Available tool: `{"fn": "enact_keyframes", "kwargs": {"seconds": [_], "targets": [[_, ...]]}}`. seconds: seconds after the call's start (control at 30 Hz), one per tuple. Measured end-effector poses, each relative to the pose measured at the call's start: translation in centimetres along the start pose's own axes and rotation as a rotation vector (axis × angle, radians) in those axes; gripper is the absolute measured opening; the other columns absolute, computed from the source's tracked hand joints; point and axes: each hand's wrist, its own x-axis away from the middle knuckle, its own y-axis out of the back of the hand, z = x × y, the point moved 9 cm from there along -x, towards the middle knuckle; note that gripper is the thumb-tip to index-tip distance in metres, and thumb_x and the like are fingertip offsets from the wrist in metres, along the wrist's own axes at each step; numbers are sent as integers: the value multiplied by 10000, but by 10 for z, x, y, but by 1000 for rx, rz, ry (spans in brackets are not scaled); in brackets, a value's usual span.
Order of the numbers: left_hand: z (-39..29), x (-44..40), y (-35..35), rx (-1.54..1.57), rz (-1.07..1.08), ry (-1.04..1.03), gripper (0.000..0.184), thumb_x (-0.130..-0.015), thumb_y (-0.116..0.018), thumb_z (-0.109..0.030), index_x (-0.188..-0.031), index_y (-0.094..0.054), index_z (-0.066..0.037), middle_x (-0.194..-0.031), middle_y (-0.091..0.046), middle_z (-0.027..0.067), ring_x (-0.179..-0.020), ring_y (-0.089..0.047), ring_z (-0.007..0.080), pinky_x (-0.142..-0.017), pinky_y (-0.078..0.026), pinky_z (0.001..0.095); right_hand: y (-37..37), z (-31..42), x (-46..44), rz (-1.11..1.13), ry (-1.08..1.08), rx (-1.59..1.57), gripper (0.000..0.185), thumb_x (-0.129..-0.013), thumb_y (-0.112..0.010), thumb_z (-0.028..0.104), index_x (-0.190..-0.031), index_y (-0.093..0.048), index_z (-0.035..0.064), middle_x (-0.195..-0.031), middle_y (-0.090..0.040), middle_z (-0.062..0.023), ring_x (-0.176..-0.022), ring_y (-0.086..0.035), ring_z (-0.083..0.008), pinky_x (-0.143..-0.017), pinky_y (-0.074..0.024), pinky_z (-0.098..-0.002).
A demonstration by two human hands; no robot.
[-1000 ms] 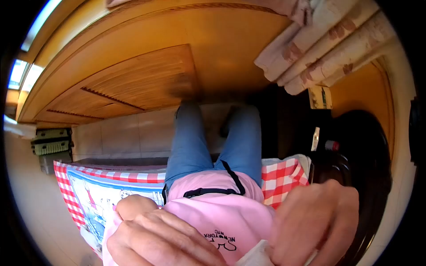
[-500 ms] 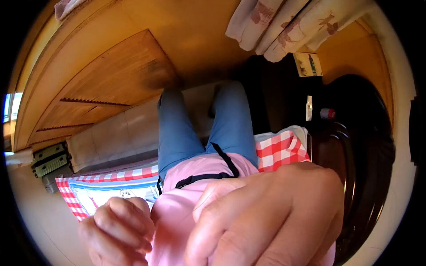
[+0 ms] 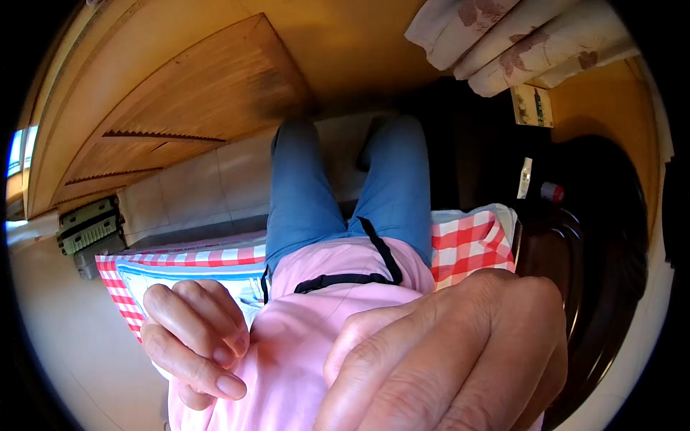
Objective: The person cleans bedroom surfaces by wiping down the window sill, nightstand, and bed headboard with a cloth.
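Observation:
My left hand (image 3: 194,337) is raised in front of my chest at the lower left. Its fingers are loosely bent with gaps between them, and nothing shows in them. Close to the camera at the lower right, my right hand (image 3: 460,352) shows its back, with its fingers curled inward. Its fingertips and whatever they hold are hidden. Behind both hands lies the pink top (image 3: 302,352) that I wear, with a black strap (image 3: 345,280) across it. The two hands are apart.
I sit on a red-checked cloth (image 3: 471,244), my legs in blue trousers (image 3: 305,194). A dark glossy wooden surface (image 3: 546,251) stands at the right, with a red-and-white small item (image 3: 552,192) beyond it. A wooden door (image 3: 208,93), green case (image 3: 90,226) and curtain (image 3: 525,43) surround me.
My left hand has moved up a little and its fingers have loosened from a tighter curl. My right hand stays curled, slightly farther right. The whole view has shifted somewhat.

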Motion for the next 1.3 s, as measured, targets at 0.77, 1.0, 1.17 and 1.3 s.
{"fn": "enact_keyframes", "kwargs": {"seconds": [0.77, 1.0, 1.17, 1.3], "targets": [[32, -44, 17, -377, 67, -89, 263, -881, -593, -61, -1108, -671, 47, -997, -633, 145, -811, -609, 185, -693, -488, 283, 11, 9, -20, 18, 47, -54, 220, -912, -658, 122, -954, -716, -85, -952, -690, -237, -833, -667, -345, -742, -482, -468], [-39, -207, -65, -1188, 255, -685, 436, -1006, -491, -250, -1347, -589, 3, -1317, -630, 187, -1220, -597, 308, -1065, -442, 375, 1, 25, -37, 67, 68, 22, 217, -909, -658, 116, -943, -716, -91, -946, -688, -238, -832, -669, -353, -745, -485, -466], [12, -249, -69, -1508, 281, -562, 532, -1038, -419, -394, -1373, -567, -7, -1358, -612, 177, -1279, -558, 318, -1106, -399, 373, 9, 24, -39, 64, 65, 15, 215, -908, -658, 111, -936, -716, -95, -942, -687, -240, -831, -670, -360, -746, -487, -465], [32, -273, -57, -1464, 360, -518, 520, -1038, -397, -398, -1367, -579, -39, -1377, -605, 147, -1276, -557, 309, -1092, -400, 367, 17, 22, -39, 62, 60, -14, 214, -906, -658, 107, -930, -715, -98, -938, -686, -241, -830, -671, -365, -747, -488, -464]]}}
